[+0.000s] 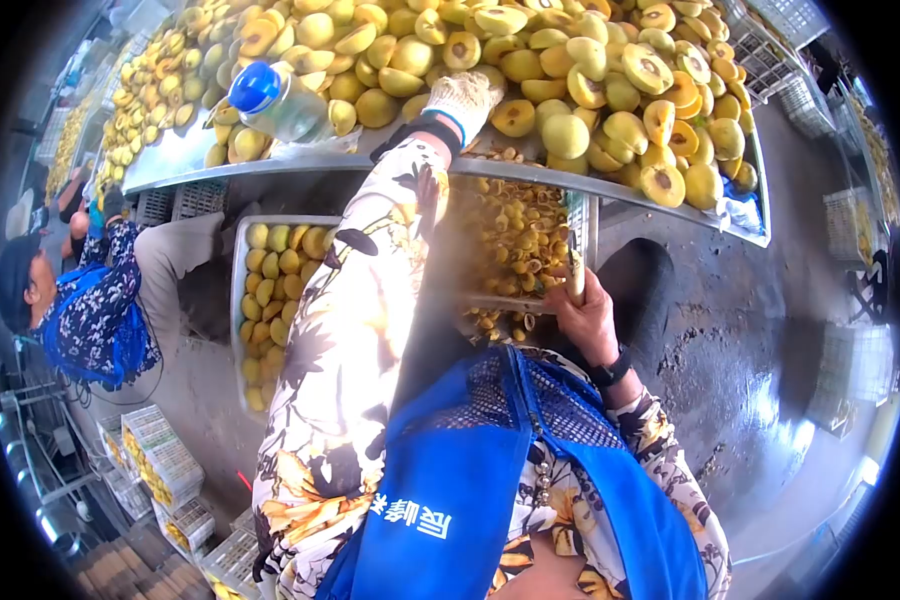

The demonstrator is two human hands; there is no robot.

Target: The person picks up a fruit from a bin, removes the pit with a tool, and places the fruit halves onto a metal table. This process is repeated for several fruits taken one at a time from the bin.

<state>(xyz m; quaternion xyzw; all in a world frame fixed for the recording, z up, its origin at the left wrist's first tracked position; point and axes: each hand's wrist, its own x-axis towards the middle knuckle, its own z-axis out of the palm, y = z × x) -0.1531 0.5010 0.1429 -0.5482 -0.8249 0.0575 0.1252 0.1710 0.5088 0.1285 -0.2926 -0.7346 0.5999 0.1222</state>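
My left hand [465,102], in a white knitted glove, reaches into the pile of yellow peaches [567,135] on the metal table. It touches fruit at the near side of the heap, and its fingertips are hidden. Many peaches are cut in half, some with the brown stone or hollow showing. My bare right hand [588,318] is closed around a tool with a pale handle [575,278], held upright; its working end is too small to make out. Beneath the table edge, close to that hand, is a crate of peach scraps [515,240].
A clear bottle with a blue cap [256,88] leans on the fruit by the raised metal table rim [300,165]. Left of my arm stands a crate of peach halves [238,300]. A co-worker [90,310] sits at far left. Stacked crates [160,455] stand below; the floor [730,370] looks wet.
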